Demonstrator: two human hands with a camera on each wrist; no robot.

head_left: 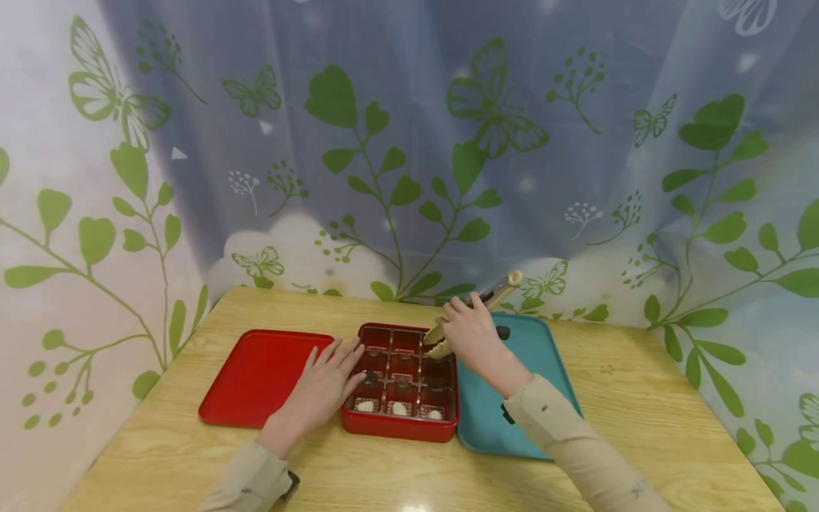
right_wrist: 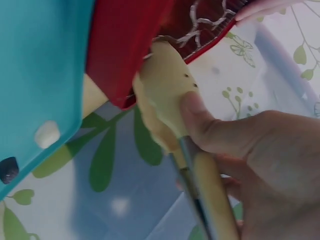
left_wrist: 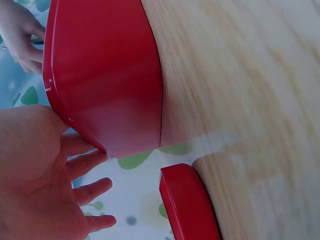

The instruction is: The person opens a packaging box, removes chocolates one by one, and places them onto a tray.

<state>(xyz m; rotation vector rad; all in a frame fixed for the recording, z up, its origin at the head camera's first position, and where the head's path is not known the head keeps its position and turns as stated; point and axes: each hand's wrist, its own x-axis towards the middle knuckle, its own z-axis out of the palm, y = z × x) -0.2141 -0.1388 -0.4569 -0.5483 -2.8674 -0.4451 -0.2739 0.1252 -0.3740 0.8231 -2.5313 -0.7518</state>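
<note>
A red box (head_left: 399,428) with a clear divided insert stands in the middle of the table. White pieces (head_left: 399,409) lie in its front row, and a dark piece (head_left: 370,377) shows in the middle row's left compartment. My left hand (head_left: 328,378) rests on the box's left rim, fingers extended. My right hand (head_left: 472,333) grips cream-tipped tongs (head_left: 505,284), whose heads (right_wrist: 165,85) reach into the far right compartment. Whether the tongs hold anything is hidden.
At the left lies a red lid (head_left: 259,377). On the right, partly beneath my right arm, is a teal tray (head_left: 537,348); a white piece (right_wrist: 47,134) and a dark piece (right_wrist: 9,170) sit on it. A patterned curtain (head_left: 409,178) hangs behind the table.
</note>
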